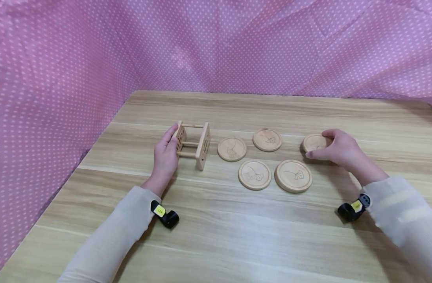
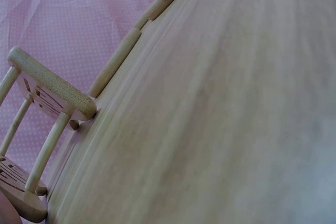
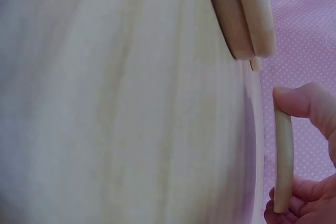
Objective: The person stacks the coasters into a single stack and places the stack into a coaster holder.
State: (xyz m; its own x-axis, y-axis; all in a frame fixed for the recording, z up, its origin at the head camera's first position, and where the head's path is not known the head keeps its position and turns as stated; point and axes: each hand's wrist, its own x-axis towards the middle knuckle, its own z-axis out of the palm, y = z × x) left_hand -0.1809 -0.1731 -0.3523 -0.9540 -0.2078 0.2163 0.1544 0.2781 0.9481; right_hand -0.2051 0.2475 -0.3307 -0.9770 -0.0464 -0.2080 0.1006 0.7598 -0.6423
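My left hand [image 1: 166, 155] holds the near-left side panel of a small wooden coaster rack [image 1: 203, 146], which stands on the table with round dowels joining two slotted panels. In the left wrist view the rack [image 2: 52, 85] shows at the left edge, with only a sliver of the hand in the corner. My right hand [image 1: 343, 149] pinches a round wooden coaster [image 1: 313, 142] by its rim, thumb on the near side and fingers on the far side. From the right wrist, that coaster [image 3: 284, 156] appears edge-on, a gap between it and the tabletop.
Between the hands lie single coasters engraved with leaf drawings: one [image 1: 231, 149] beside the rack, another [image 1: 267, 139] farther back, a third [image 1: 255, 175] nearer. Two stacked coasters [image 1: 293, 175] sit right of that. A pink dotted curtain [image 1: 216, 47] hangs behind the wooden table [image 1: 216, 236].
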